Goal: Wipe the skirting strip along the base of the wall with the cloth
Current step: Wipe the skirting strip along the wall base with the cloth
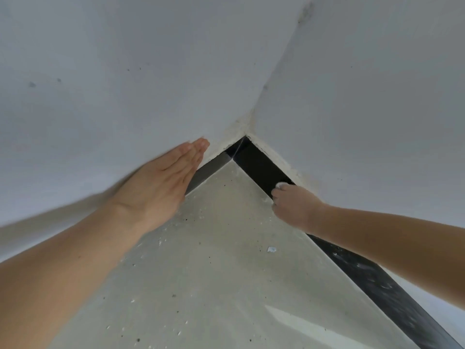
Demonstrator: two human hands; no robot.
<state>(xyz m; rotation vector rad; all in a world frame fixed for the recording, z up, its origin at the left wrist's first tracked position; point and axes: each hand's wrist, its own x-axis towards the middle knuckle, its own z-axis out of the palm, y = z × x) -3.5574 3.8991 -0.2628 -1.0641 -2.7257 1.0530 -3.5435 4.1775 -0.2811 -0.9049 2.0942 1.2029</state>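
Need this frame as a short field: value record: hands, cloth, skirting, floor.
setting: room corner, two white walls meeting over a grey floor
left hand: open, flat against the left wall, holding nothing
right hand: closed on the cloth, pressed to the skirting strip
cloth: white, bunched, only a small part shows above the fingers
skirting strip: black, runs along both walls; section toward the corner looks clean, section under the right forearm is streaked with white dust
floor debris: dark specks, white flecks, one small white scrap
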